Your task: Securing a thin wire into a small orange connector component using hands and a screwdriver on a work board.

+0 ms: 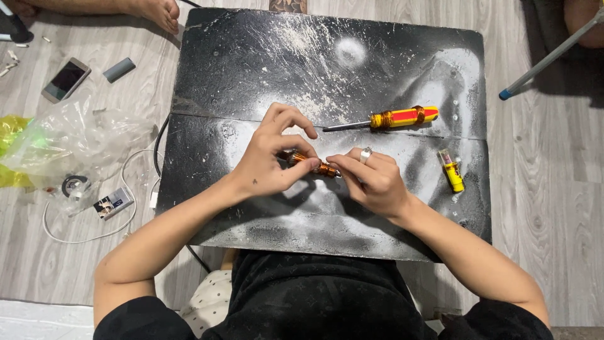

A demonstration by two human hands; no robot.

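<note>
Two hands work over the black board (327, 56), a big scuffed slab dusted with white powder, lying on grey wood-look flooring (553, 201). Left of the board: a crumpled clear plastic bag (75, 141), a white cable (82, 236), a phone (65, 79), a small grey cylinder (119, 70). Off the board's top-left corner, another person's bare foot (160, 12). Off its top-right corner, a grey metal leg with a blue tip (547, 60).

On the board, right of centre: a screwdriver (384, 119) with red-yellow handle wrapped in copper wire, and near the right edge a small yellow lighter (452, 171).

At board centre the left hand (267, 160) pinches one end of a small copper-wound coil piece (311, 165), thumb and fingertips closed on it, index arched above. The right hand (371, 179), ring on one finger, pinches the other end, fingers curled tight.

Risks, my read: fine wire could slip or snap if the two pinches pull unevenly; powder on the board makes grip slick; the screwdriver could roll if nudged
</note>
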